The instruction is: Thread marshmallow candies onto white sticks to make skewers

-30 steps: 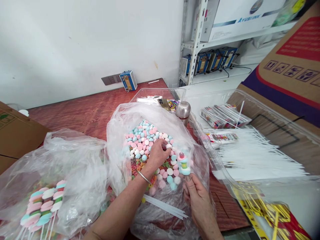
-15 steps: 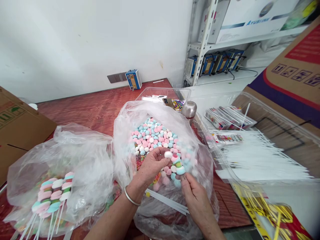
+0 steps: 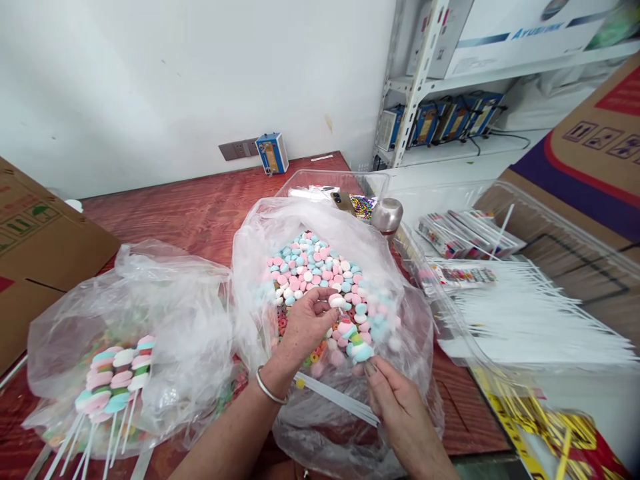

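Note:
Between the thumb and fingers of my left hand is a white marshmallow, just above the tip of a candy skewer. The skewer has pink, blue, white and green pieces threaded on it. My right hand pinches the skewer's lower end, and its stick is mostly hidden by the fingers. Both hands are over an open clear plastic bag of pink, blue and white marshmallows, with ring-shaped gummies at its near side. White sticks lie across the bag's front.
Several threaded skewers rest on another plastic bag at left. To the right, a clear bin holds many white sticks and packets. A steel flask stands behind; cardboard boxes flank both sides.
The view has shifted slightly, moving the scene right. The white marshmallow now sits a little farther from the top piece on the skewer. Both hands keep their grips.

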`<state>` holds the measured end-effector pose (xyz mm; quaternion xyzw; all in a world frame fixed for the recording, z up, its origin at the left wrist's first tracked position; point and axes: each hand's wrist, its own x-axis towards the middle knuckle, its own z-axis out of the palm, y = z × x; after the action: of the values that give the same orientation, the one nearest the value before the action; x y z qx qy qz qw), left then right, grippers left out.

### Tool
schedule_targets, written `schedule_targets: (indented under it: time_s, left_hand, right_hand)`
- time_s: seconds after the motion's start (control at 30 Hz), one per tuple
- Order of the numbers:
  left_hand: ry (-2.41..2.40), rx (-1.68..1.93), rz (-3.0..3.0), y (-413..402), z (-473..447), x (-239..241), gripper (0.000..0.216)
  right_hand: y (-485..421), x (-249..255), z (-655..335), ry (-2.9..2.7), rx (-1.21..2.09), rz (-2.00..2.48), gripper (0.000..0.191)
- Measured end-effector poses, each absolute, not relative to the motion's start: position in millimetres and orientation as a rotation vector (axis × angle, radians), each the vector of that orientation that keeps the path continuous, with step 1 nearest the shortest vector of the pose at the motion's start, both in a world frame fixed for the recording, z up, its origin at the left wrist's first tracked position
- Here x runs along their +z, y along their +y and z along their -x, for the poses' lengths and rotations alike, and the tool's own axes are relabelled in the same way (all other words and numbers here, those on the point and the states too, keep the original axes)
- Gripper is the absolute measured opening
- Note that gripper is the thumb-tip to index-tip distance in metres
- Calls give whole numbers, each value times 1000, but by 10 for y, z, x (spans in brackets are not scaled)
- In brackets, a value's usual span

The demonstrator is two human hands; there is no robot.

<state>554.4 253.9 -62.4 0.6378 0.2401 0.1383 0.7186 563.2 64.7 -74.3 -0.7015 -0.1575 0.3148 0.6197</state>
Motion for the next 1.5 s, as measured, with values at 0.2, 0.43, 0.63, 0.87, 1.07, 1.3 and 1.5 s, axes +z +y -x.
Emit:
schedule_targets:
  time_s: [0.2, 0.43, 0.63, 0.87, 1.07, 1.3, 1.5]
  left_hand:
    - [517, 283, -1466, 2539, -5537, -674, 30]
    - [492, 317, -1466, 2472, -5547, -639, 23]
    - [458, 419, -1511, 2409, -5564, -640, 20]
    - [339, 360, -1390, 2434, -5535, -669, 22]
    - [444, 417, -988, 2330, -5627, -587, 28]
    - [501, 428, -842, 2148, -5678, -435, 28]
    - [601, 560, -821, 2015, -5592, -475, 48]
  right_hand:
    - [676, -748, -5608, -267, 799, 1528, 41]
    - [745, -731, -5521, -228, 713, 1526, 41]
    - [768, -803, -5511, -260, 713, 1542, 39]
    - [848, -721, -5537, -284, 704, 1569, 33]
    - [869, -688, -5531, -450, 508, 1793, 25]
    - [958, -709, -5451, -650, 301, 2048, 24]
    - [1004, -772, -5445, -726, 195, 2239, 26]
